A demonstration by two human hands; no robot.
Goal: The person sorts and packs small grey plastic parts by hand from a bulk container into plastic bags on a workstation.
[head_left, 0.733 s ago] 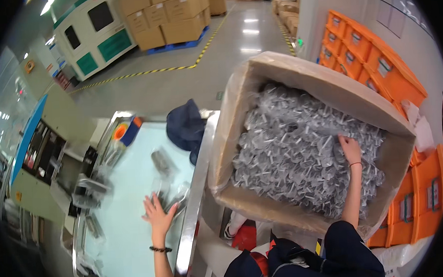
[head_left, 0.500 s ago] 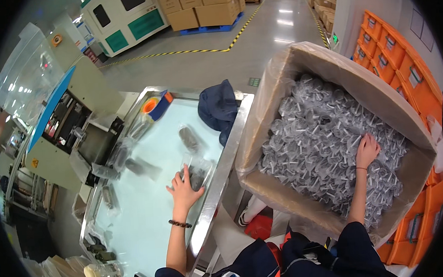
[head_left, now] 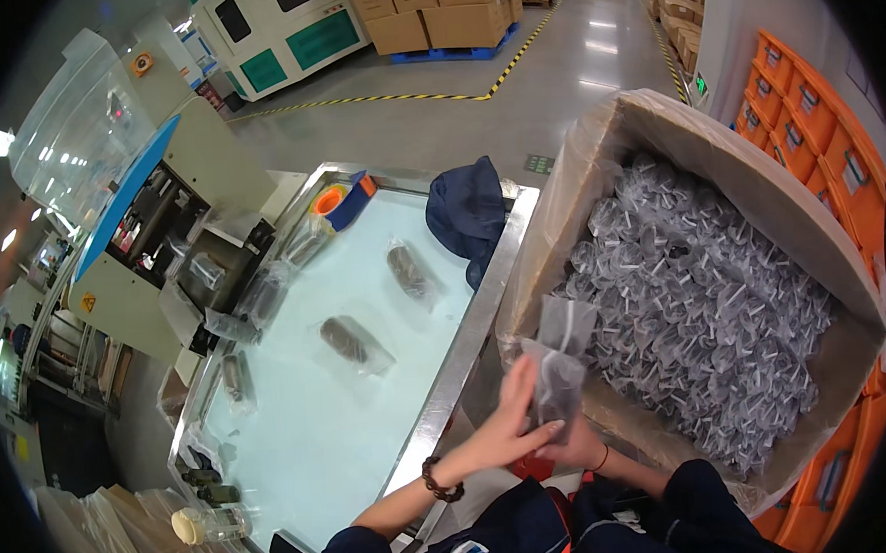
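My left hand [head_left: 511,421] and my right hand [head_left: 578,444] are together between the table and the large carton. Both are closed on a translucent grey plastic bag [head_left: 558,376], held up in front of me; its contents are hard to make out. The right hand's fingers are partly hidden behind the bag and the left hand. On the pale table [head_left: 313,464] lie two clear bags with dark, long contents, a nearer bagged piece [head_left: 344,339] and a farther bagged piece [head_left: 407,266]. To the right, the carton [head_left: 662,435] holds many clear bagged pieces [head_left: 695,313] with white sticks.
A dark blue cap [head_left: 465,210] lies at the table's far right corner, with an orange and blue tape dispenser [head_left: 344,202] farther left. A machine [head_left: 170,231] adjoins the table's left side. A capped clear bottle [head_left: 211,525] lies near left. Orange bins [head_left: 816,137] stand beyond the carton.
My left hand has left the table and my right hand has come out of the carton; they now meet around a bag. The bagged piece under my left hand is gone from the table.
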